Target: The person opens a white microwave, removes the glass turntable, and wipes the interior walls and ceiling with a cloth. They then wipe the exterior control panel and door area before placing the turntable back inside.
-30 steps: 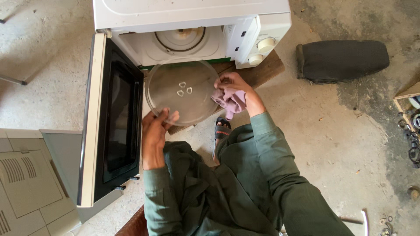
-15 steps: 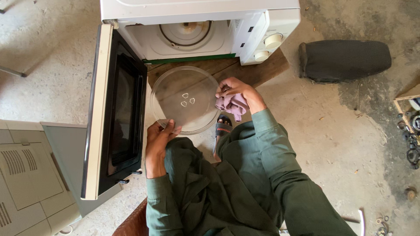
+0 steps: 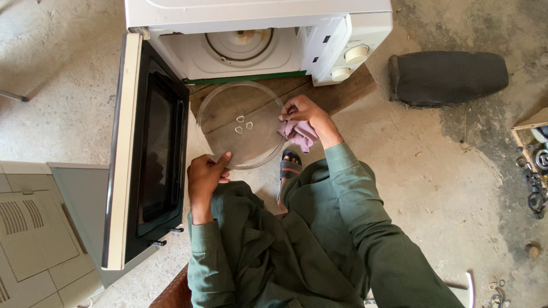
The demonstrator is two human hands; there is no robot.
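I hold a round clear glass turntable plate [image 3: 240, 122] out in front of an open white microwave [image 3: 257, 34]. My left hand [image 3: 204, 177] grips the plate's near-left rim. My right hand [image 3: 307, 117] is shut on a crumpled pink cloth [image 3: 299, 134] pressed against the plate's right edge. The microwave door [image 3: 145, 154] swings wide open to the left, its dark window facing me. Inside the cavity a round floor ring [image 3: 242, 43] shows.
The microwave sits on a wooden board [image 3: 342, 94] on a concrete floor. A black cushion-like seat [image 3: 448, 77] lies at the right. A grey vented appliance casing [image 3: 34, 234] lies at lower left. Loose metal parts [image 3: 536, 171] sit at the far right. My sandalled foot [image 3: 288, 168] is below the plate.
The view has shifted slightly. The plate stays in both hands, and my right hand with the cloth has moved along the plate's right edge.
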